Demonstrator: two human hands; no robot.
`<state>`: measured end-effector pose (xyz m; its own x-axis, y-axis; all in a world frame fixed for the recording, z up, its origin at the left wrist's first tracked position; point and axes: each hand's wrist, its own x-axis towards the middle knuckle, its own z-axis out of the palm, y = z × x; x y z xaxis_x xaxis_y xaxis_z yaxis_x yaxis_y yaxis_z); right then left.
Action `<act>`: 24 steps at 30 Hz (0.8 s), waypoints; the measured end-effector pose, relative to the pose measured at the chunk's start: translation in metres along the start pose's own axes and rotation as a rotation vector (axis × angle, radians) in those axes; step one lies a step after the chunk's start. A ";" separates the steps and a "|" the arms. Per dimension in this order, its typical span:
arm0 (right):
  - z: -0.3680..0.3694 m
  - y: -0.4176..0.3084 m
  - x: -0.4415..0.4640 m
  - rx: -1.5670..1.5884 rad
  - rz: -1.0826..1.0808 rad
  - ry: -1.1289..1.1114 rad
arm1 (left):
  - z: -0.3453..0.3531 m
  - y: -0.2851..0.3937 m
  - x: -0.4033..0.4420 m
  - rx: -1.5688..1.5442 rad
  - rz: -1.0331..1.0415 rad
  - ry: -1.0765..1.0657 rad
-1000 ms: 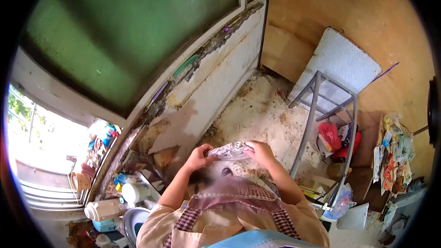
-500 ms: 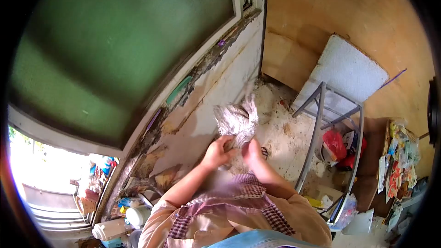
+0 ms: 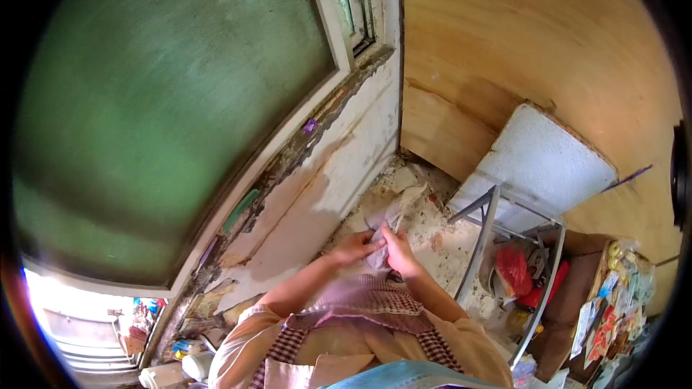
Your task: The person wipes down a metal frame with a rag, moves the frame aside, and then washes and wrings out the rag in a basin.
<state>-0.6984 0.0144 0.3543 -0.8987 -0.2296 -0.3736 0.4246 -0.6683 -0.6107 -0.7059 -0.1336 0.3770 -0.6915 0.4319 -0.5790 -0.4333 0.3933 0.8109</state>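
Note:
A greyish-white cloth rag (image 3: 404, 205) is bunched between my two hands in front of the apron, its loose end pointing away from me toward the wall corner. My left hand (image 3: 358, 246) is closed around the near part of it. Right beside it, my right hand (image 3: 397, 250) grips the rag with the thumb lying along the top. Between the palms, part of the cloth is hidden by the fingers.
A grey metal stool frame (image 3: 490, 234) stands at right, by a white board (image 3: 537, 162) leaning on the wooden panel. Beyond are a red bag (image 3: 512, 271) and a cardboard box (image 3: 577, 292). At left, a peeling wall ledge runs under the green window (image 3: 173, 115).
The rag has gone from spread and fluffed out to a narrower bunch. My hands have come closer together around it. The view has shifted, showing more of the window's upper right corner.

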 end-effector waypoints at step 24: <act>0.054 -0.143 0.151 -0.588 0.017 -0.461 | -0.140 0.138 0.080 0.353 0.700 0.801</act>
<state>-0.9004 0.0368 0.4234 -0.7913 -0.5964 -0.1346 0.3113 -0.2035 -0.9283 -0.9023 -0.1584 0.4541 -0.9460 0.0514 0.3200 0.2972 0.5311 0.7934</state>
